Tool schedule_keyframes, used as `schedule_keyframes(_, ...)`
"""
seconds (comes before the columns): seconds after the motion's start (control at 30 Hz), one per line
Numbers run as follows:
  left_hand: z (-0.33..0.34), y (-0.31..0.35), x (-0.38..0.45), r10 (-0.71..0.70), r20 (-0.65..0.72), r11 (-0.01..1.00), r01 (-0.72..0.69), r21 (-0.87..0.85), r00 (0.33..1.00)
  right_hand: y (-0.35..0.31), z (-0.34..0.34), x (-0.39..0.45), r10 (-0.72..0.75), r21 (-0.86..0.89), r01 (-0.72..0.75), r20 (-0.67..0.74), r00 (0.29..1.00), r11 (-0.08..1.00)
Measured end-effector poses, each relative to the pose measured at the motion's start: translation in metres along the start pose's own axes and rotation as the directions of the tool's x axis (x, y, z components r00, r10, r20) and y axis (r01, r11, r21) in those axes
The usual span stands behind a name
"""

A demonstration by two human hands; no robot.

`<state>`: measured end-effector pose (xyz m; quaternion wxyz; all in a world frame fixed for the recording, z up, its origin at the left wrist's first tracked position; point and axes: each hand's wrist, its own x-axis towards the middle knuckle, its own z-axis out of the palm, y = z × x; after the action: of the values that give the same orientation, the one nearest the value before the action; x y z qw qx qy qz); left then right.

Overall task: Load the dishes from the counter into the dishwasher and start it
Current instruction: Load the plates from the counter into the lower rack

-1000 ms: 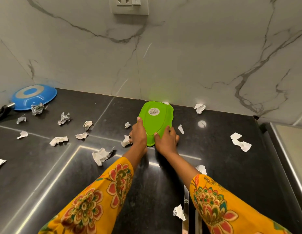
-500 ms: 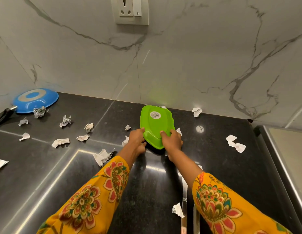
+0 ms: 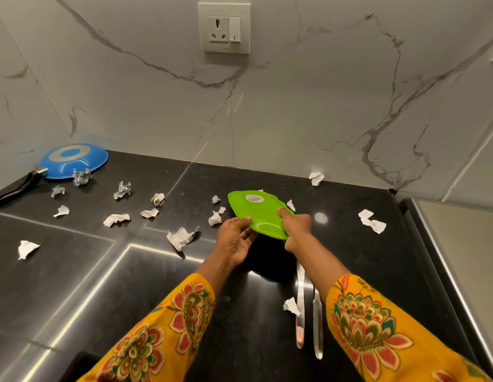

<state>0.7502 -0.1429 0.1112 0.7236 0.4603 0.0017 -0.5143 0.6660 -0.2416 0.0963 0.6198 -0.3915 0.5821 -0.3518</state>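
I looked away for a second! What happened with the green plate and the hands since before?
The green plate got lifted: before it lay flat upside down on the counter; now its near end is raised and tilted. The right hand grips its edge, and the left hand has turned palm-up under the other edge. The blue pan, paper scraps and cutlery stayed put.
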Motion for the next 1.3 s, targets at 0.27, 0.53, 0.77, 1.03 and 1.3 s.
schedule_keyframes(0.27,-0.014,0.003,-0.053,0.031,-0.010,0.996,-0.032,-0.082,0.999,0.002,-0.048,-0.063,0.076,0.162,-0.101,0.152,0.986,0.982)
schedule_keyframes(0.53,-0.028,-0.014,-0.112,-0.018,-0.027,0.997,0.016,-0.073,0.999,0.026,-0.129,-0.143,0.028,0.173,-0.086,0.312,0.950,0.981)
schedule_keyframes(0.77,-0.030,-0.067,-0.155,-0.032,-0.040,0.999,0.032,-0.009,0.999,0.052,-0.201,-0.196,-0.081,0.001,0.082,0.194,0.978,0.997)
schedule_keyframes(1.03,-0.017,-0.141,-0.207,-0.036,0.129,0.999,0.041,-0.032,0.991,0.083,-0.287,-0.244,-0.191,-0.226,0.171,-0.069,0.979,0.959)
schedule_keyframes(1.3,0.015,-0.220,-0.251,-0.218,0.249,0.976,0.211,0.057,0.944,0.108,-0.377,-0.291,-0.308,-0.413,0.168,-0.301,0.902,0.895)
